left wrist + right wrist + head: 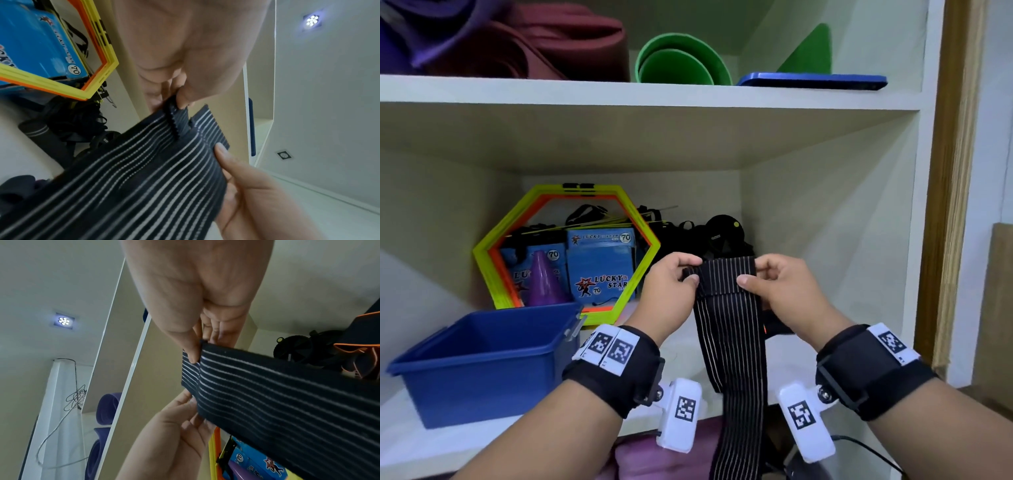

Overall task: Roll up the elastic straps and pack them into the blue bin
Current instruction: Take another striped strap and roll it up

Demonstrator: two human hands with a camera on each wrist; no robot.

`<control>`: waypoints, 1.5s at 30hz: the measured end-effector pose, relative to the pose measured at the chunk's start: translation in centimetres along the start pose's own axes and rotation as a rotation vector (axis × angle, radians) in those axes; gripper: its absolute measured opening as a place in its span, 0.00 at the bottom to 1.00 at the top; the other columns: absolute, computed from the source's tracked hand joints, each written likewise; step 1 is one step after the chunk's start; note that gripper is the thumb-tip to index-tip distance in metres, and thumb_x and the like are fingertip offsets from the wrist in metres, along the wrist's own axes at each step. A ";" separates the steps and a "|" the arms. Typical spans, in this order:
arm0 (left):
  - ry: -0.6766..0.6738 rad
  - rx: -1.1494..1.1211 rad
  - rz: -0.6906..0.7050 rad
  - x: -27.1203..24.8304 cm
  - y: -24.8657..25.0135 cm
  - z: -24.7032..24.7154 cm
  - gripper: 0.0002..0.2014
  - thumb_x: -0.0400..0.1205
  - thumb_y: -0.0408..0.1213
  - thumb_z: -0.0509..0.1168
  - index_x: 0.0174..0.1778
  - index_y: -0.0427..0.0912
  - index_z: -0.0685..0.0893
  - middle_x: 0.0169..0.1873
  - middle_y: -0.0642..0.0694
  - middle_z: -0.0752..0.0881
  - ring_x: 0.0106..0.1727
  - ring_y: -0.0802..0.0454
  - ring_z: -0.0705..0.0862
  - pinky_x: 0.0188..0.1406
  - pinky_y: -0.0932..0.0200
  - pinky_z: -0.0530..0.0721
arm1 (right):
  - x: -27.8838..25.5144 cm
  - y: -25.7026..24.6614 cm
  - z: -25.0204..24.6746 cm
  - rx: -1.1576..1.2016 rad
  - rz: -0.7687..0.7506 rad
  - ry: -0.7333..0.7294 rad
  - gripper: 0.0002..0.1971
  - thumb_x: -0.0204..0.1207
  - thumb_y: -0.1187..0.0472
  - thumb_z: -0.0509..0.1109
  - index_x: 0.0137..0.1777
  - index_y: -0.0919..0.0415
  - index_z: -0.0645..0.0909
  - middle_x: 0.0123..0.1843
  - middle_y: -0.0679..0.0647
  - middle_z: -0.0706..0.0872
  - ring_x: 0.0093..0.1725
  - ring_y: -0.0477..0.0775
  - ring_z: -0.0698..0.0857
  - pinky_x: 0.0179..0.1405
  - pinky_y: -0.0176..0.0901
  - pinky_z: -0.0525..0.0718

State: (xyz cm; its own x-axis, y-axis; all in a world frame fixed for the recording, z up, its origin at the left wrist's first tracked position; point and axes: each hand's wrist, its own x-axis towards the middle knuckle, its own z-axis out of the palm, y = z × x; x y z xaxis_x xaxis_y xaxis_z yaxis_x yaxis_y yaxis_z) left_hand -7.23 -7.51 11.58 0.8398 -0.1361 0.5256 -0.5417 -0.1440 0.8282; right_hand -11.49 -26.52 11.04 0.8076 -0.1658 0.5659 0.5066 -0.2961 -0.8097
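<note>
Your left hand (671, 287) and right hand (787, 291) each pinch one side of the strap (727, 308) at its folded-over top end, thumb and fingertips clamped on the fabric, held up in front of the shelf (688, 339). The strap's tail hangs straight down between your wrists. The bin (482, 363) sits on the shelf to your left, apart from the strap.

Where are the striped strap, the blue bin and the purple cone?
striped strap (729, 329): head view, hanging middle stretch.
blue bin (482, 380): head view, front wall.
purple cone (543, 281): head view, its side.
</note>
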 end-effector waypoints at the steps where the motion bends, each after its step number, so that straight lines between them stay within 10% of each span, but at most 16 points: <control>1: -0.019 -0.025 -0.019 -0.2 0.1 0.0 0.15 0.85 0.22 0.60 0.53 0.47 0.84 0.48 0.42 0.91 0.47 0.47 0.91 0.49 0.47 0.91 | -0.1 0.2 0.3 -0.001 0.012 0.007 0.06 0.74 0.66 0.79 0.47 0.64 0.85 0.34 0.63 0.87 0.34 0.61 0.90 0.38 0.58 0.90; 8: -0.077 -0.153 -0.119 -1.4 0.9 0.0 0.21 0.80 0.15 0.52 0.55 0.34 0.87 0.44 0.38 0.89 0.41 0.49 0.89 0.43 0.49 0.91 | -0.5 1.6 2.0 -0.141 -0.004 0.130 0.11 0.67 0.57 0.83 0.45 0.45 0.85 0.42 0.49 0.89 0.40 0.54 0.91 0.36 0.53 0.90; 18: -0.073 -0.158 -0.061 -2.7 0.9 0.1 0.12 0.86 0.24 0.60 0.59 0.37 0.86 0.45 0.39 0.92 0.45 0.45 0.91 0.48 0.45 0.93 | -1.9 1.3 3.1 -0.321 -0.106 0.244 0.13 0.71 0.60 0.81 0.51 0.51 0.81 0.41 0.47 0.85 0.34 0.39 0.82 0.37 0.25 0.77; 25: 0.021 -0.128 0.007 -3.1 0.3 0.8 0.13 0.87 0.35 0.64 0.67 0.49 0.79 0.45 0.43 0.93 0.50 0.43 0.92 0.48 0.44 0.92 | -2.9 2.1 3.5 -0.441 -0.182 0.108 0.11 0.73 0.44 0.76 0.49 0.49 0.88 0.48 0.42 0.86 0.51 0.44 0.84 0.53 0.41 0.82; 29: 0.022 -0.227 -0.021 -2.6 0.5 0.5 0.12 0.88 0.26 0.58 0.58 0.36 0.87 0.48 0.37 0.92 0.48 0.46 0.92 0.41 0.55 0.91 | -2.4 1.3 2.9 -0.221 -0.100 0.023 0.19 0.67 0.44 0.82 0.55 0.51 0.89 0.52 0.42 0.87 0.49 0.39 0.87 0.50 0.33 0.84; 39: 0.078 0.160 0.247 0.8 0.2 2.6 0.17 0.79 0.27 0.74 0.49 0.58 0.91 0.54 0.51 0.86 0.50 0.57 0.86 0.53 0.69 0.84 | 0.9 0.9 0.5 0.148 -0.148 -0.011 0.13 0.80 0.69 0.69 0.49 0.52 0.92 0.42 0.49 0.94 0.43 0.46 0.91 0.43 0.38 0.88; 43: 0.080 0.069 0.230 1.7 0.6 3.0 0.15 0.81 0.25 0.70 0.53 0.51 0.90 0.53 0.47 0.90 0.50 0.55 0.89 0.49 0.69 0.84 | 2.9 1.4 -0.3 0.374 -0.087 -0.013 0.13 0.82 0.71 0.66 0.53 0.58 0.91 0.47 0.60 0.94 0.50 0.65 0.92 0.48 0.55 0.91; 45: 0.092 0.018 0.213 1.9 0.8 3.2 0.14 0.81 0.23 0.70 0.53 0.47 0.90 0.47 0.49 0.91 0.46 0.56 0.89 0.47 0.67 0.85 | 3.8 1.7 -0.6 0.414 -0.046 0.033 0.12 0.82 0.69 0.68 0.59 0.54 0.87 0.46 0.57 0.93 0.46 0.58 0.92 0.38 0.48 0.89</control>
State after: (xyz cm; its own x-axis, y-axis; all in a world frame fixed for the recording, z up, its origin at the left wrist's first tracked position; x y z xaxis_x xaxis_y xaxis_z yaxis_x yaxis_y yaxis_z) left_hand -6.17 -11.02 12.67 0.7059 -0.0759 0.7043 -0.7069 -0.1389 0.6935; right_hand -7.68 -28.23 11.90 0.7747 -0.1930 0.6022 0.6259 0.0980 -0.7737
